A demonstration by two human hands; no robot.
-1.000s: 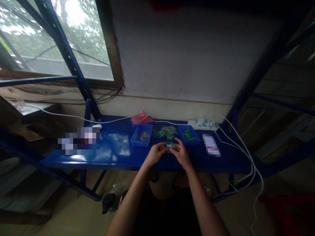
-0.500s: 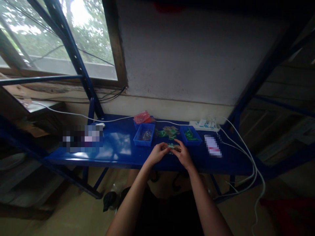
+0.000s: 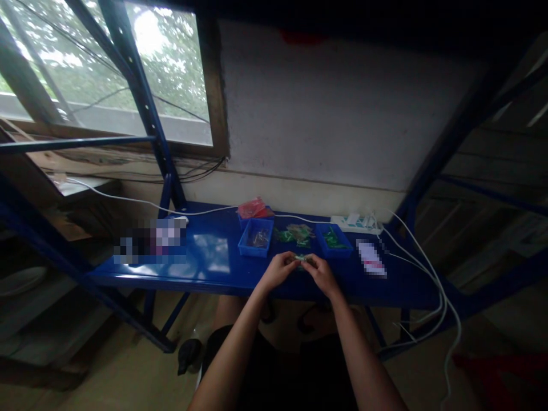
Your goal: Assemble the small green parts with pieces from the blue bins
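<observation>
We look down on a long, narrow bench [image 3: 214, 278], smooth and glossy, painted blue, window light lying in pale patches on its left half. Both hands work just above the bench, near the front edge and right of its middle. Left hand [image 3: 278, 272]: fingers curled, tips pinching a small green piece [image 3: 303, 258]. Right hand [image 3: 323, 276]: fingers bent inward, gripping the same piece from its other side. We note a shiny look and a greenish tint; its exact shape is too small and too covered to tell.

Beyond the fingertips, toward the back edge, we see a loose pile [image 3: 297, 233] of thin, crinkled, see-through bits, green and dull tan. Left of the pile, an open plastic tray [image 3: 254, 252], blue, straight-walled, holds slim greyish pieces. Right of it, a second tray [image 3: 338, 253], also blue plastic, holds bright green slivers. Behind the first tray, near the back edge, limp red plastic bags [image 3: 252, 207] lie rumpled over another blue tray. Toward the back right corner sits a flat white power strip [image 3: 357, 223]; in front of that, a flat pale oblong [image 3: 370, 258], pixelated.
</observation>
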